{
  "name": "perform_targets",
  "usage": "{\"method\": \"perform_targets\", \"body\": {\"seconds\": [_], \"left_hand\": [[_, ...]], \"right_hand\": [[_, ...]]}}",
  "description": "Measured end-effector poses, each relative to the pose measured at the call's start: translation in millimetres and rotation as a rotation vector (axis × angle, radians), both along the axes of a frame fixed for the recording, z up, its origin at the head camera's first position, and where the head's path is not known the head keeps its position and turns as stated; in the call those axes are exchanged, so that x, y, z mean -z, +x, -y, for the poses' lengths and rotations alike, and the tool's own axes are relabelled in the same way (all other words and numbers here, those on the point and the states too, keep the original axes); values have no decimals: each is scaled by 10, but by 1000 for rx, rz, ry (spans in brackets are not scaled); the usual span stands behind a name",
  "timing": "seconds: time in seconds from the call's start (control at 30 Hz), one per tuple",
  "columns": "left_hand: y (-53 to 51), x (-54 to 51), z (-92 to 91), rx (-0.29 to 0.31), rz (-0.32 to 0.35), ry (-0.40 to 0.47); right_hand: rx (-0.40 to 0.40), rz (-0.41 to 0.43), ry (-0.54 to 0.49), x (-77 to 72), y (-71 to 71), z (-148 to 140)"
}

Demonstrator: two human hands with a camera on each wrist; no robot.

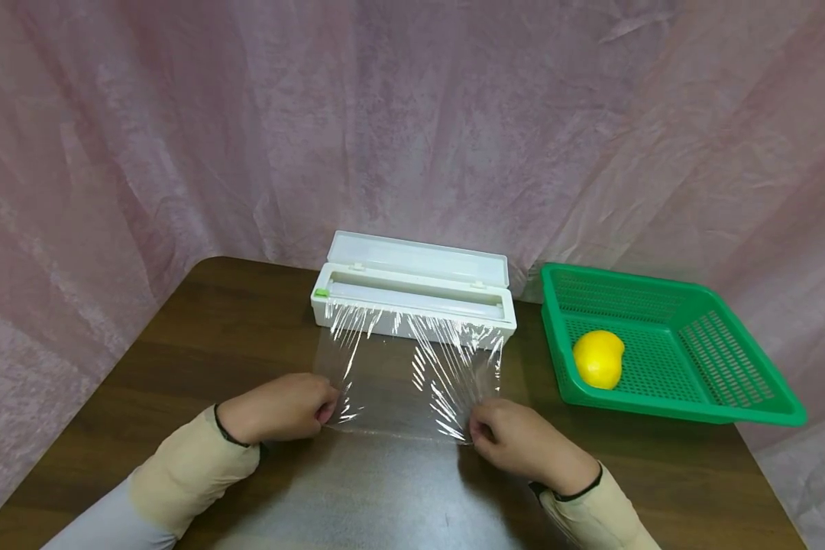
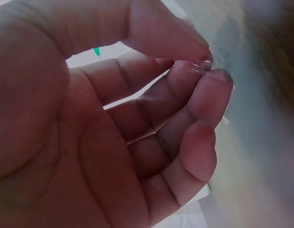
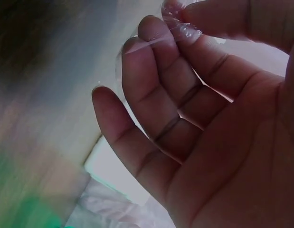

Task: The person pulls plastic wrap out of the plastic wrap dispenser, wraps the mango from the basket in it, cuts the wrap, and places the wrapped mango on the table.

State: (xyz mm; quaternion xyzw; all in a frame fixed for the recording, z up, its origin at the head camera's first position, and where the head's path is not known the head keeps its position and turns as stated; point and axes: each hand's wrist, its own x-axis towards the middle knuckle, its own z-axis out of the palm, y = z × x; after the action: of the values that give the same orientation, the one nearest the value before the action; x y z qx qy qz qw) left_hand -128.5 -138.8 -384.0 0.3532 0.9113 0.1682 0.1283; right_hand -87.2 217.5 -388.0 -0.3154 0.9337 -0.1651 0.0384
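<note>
Two near corners of clear film (image 1: 409,374), stretched from a white dispenser (image 1: 412,276), are pinched by left grip (image 1: 285,405) and right grip (image 1: 522,439); presumably light, clingy and easily torn, it is best held there.

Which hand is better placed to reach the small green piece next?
Probably the left hand: it is nearer than the right hand, as the green piece sits at the left end of the white box. Both pinch the clear film.
</note>
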Motion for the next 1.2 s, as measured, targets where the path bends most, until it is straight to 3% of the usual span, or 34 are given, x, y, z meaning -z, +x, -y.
{"method": "perform_targets", "body": {"seconds": [0.3, 0.63, 0.97, 1.2], "left_hand": [[-19, 107, -13, 0, -37, -13], [-11, 119, -20, -13, -74, -24], [23, 66, -36, -78, -21, -36], [33, 44, -46, -90, -7, -53]], "right_hand": [[17, -37, 18, 76, -3, 22], [36, -24, 41, 112, -10, 50], [70, 29, 47, 86, -3, 45], [72, 53, 45, 78, -22, 46]]}}
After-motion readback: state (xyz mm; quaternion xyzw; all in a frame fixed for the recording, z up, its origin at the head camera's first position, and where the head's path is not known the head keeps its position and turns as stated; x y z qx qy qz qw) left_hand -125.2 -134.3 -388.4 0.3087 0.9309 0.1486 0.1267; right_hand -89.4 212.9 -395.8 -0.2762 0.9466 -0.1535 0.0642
